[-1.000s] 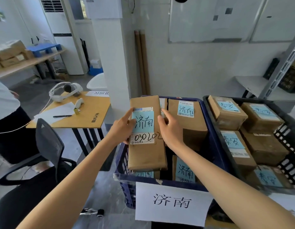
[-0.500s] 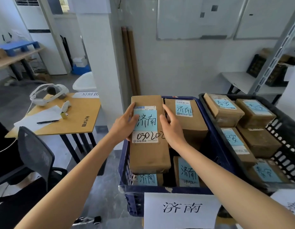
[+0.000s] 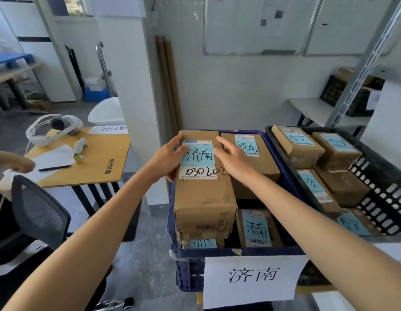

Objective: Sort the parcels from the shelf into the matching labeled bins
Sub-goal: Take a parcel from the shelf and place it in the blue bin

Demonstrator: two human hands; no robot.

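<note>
The left hand (image 3: 169, 158) clasps the left edge of a brown parcel (image 3: 204, 198), fingers on top and thumb down its side. The right hand (image 3: 234, 162) lies flat on the parcel's right edge, fingers straight. The parcel rests along the left wall of the blue bin (image 3: 217, 252), reaching its far-left corner, on top of a mostly hidden parcel. Its blue note reads 济南, with 030202 handwritten below; the print is too small to read. The paper sign (image 3: 253, 279) on the bin's front reads 济南. The right forearm hides part of the bin.
</note>
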